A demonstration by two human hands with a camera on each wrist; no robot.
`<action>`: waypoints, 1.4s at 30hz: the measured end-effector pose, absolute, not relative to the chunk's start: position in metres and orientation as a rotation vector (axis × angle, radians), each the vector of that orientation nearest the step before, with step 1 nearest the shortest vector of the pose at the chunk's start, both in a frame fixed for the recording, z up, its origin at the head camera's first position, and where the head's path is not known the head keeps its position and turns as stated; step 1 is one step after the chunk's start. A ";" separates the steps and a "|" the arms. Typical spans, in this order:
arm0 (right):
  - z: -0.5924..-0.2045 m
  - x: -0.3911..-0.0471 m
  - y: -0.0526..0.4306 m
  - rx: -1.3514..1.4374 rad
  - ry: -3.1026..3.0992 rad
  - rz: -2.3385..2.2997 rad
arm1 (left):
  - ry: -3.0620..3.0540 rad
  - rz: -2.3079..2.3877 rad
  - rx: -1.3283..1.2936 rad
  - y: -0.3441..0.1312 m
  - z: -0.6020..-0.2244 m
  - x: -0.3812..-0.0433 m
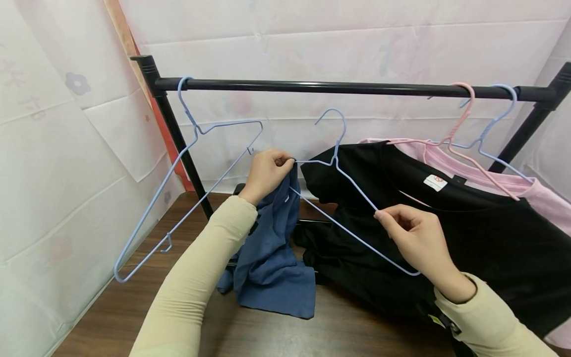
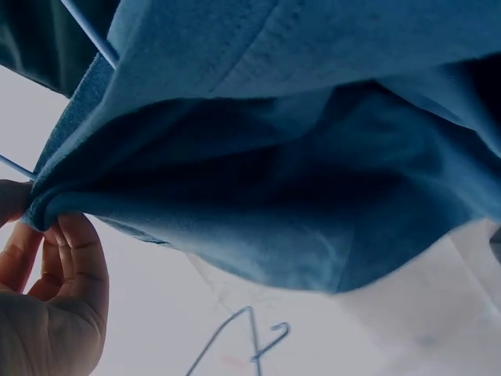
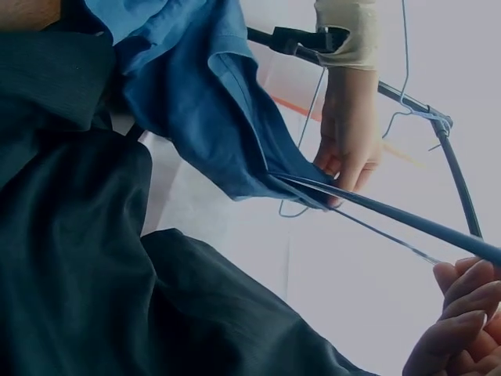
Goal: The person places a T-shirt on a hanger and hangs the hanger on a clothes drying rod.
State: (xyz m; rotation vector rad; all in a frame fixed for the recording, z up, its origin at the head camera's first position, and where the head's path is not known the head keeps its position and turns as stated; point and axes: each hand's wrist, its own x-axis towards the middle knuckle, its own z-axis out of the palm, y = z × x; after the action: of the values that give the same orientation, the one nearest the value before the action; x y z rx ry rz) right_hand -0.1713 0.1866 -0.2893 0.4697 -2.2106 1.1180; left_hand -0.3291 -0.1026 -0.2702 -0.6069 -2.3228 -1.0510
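Observation:
My left hand [image 1: 266, 174] pinches the edge of a blue garment [image 1: 278, 258], which hangs down in folds to the table. One end of a light blue wire hanger [image 1: 335, 154] goes into the cloth at those fingers. With thumb and fingertips, my right hand [image 1: 417, 240] holds the hanger's sloping arm near its other end. The hanger's hook points up, off the rail. In the left wrist view the garment [image 2: 313, 47] gapes open beside the pinching fingers. The right wrist view shows the hanger's wires running into the cloth [image 3: 196, 102].
A black rail [image 1: 312, 87] crosses above. From its left end hangs a bare blue hanger [image 1: 188, 115]. At right hang a black T-shirt [image 1: 482, 248] on a pink hanger [image 1: 459, 116] and a pink top [image 1: 553, 208] on a blue one. A brown table [image 1: 357, 327] lies below.

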 end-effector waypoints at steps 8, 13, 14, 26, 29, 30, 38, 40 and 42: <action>-0.287 -0.177 0.182 0.492 -2.180 1.144 | -2.283 -1.055 -0.672 -0.098 -0.259 -0.318; -0.285 -0.180 0.178 0.506 -2.169 1.160 | -2.267 -1.073 -0.699 -0.097 -0.255 -0.314; -0.285 -0.181 0.178 0.509 -2.169 1.159 | -2.261 -1.076 -0.705 -0.096 -0.254 -0.313; -0.285 -0.186 0.173 0.549 -2.161 1.134 | -2.201 -1.115 -0.762 -0.090 -0.244 -0.301; -0.286 -0.187 0.173 0.549 -2.168 1.135 | -2.197 -1.131 -0.772 -0.089 -0.243 -0.298; -0.286 -0.187 0.173 0.549 -2.170 1.134 | -2.197 -1.135 -0.775 -0.088 -0.243 -0.298; -0.287 -0.189 0.172 0.547 -2.188 1.128 | -2.166 -1.171 -0.834 -0.081 -0.241 -0.290; -0.288 -0.189 0.171 0.546 -2.192 1.129 | -2.163 -1.175 -0.857 -0.079 -0.240 -0.287; -0.288 -0.190 0.170 0.545 -2.193 1.134 | -2.158 -1.176 -0.876 -0.077 -0.240 -0.285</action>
State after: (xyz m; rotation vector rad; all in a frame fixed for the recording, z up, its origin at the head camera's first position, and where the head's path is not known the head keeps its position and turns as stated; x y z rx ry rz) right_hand -0.1896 0.1704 -0.2885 0.5452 -2.1931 1.1337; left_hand -0.2848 -0.0770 -0.2402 -0.8764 -2.1583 -1.1762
